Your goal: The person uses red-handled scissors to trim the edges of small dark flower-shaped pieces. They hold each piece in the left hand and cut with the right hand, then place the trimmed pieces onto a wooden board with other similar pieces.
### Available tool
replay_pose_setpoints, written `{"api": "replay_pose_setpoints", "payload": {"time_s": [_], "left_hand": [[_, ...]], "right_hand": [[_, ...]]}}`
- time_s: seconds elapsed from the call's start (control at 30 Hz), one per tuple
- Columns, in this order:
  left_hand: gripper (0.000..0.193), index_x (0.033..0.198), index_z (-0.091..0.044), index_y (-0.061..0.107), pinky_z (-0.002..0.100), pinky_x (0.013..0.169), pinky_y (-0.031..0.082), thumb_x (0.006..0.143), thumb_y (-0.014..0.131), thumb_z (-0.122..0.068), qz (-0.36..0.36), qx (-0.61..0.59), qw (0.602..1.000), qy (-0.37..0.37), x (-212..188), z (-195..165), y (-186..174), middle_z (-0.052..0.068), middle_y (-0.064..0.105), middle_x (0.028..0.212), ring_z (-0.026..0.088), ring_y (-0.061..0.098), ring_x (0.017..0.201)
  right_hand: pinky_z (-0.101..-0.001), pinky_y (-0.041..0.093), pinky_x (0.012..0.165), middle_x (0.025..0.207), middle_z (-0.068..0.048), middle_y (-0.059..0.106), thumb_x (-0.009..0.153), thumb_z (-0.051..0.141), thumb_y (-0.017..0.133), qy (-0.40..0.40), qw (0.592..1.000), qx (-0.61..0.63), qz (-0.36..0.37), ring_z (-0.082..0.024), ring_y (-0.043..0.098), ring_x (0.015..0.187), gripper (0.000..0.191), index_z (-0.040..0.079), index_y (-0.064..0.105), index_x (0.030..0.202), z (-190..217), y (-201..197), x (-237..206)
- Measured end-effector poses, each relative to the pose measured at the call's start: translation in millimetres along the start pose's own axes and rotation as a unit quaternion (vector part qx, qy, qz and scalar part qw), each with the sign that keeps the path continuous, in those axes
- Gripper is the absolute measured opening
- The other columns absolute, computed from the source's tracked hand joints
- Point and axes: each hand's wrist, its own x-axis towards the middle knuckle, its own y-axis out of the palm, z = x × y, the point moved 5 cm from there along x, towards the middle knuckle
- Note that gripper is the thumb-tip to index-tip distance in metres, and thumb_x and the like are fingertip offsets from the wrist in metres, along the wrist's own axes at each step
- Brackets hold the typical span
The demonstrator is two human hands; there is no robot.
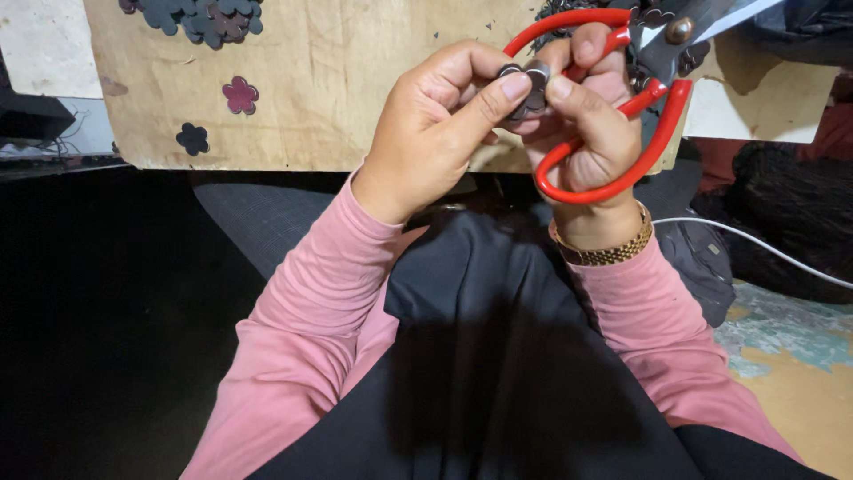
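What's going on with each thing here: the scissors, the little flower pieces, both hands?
Left hand: pinching the grey flower piece with thumb and fingers.
Right hand: fingers through the scissor handles, thumb on the same piece.
Grey flower piece: held up between both hands.
Red-handled scissors: hanging on the right hand, not cutting.
Maroon flower cutout: lying flat on the wooden board.
Dark flower cutouts: heaped at the board's far edge.

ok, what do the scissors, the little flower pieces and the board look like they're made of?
Scissors: bare grey metal blades, glossy red handles, likely plastic-coated. Flower pieces pinched by both hands: thin, matte, dark, probably leather or felt; unclear. Board: pale plywood, grain and scuffs showing, unfinished.
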Motion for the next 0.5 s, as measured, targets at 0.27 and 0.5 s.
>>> {"api": "replay_pose_setpoints", "payload": {"time_s": [0.27, 0.5], "left_hand": [[0.016, 0.120, 0.001, 0.064, 0.028, 0.091, 0.060, 0.112, 0.062, -0.013, 0.014, 0.021, 1.000, -0.018, 0.5, -1.3, -2.2, 0.005, 0.071, 0.104, 0.011, 0.069, 0.095], [0.016, 0.116, 0.002, 0.065, 0.026, 0.092, 0.056, 0.114, 0.064, -0.013, 0.007, 0.013, 1.000, 0.007, 1.7, -3.7, -4.4, 0.005, 0.071, 0.104, 0.010, 0.067, 0.097]], "right_hand": [[-0.0290, 0.051, 0.076, 0.099, -0.013, 0.063, 0.105, 0.001, 0.063, 0.049, 0.998, 0.033, 0.020, -0.019, 0.062, 0.087, 0.021, 0.006, 0.046, 0.115, 0.2, 2.3, 1.0], [-0.0288, 0.050, 0.079, 0.101, -0.011, 0.062, 0.108, 0.002, 0.067, 0.016, 0.996, -0.086, 0.017, -0.018, 0.060, 0.085, 0.020, 0.006, 0.049, 0.115, 5.3, -0.9, 0.0]]}}
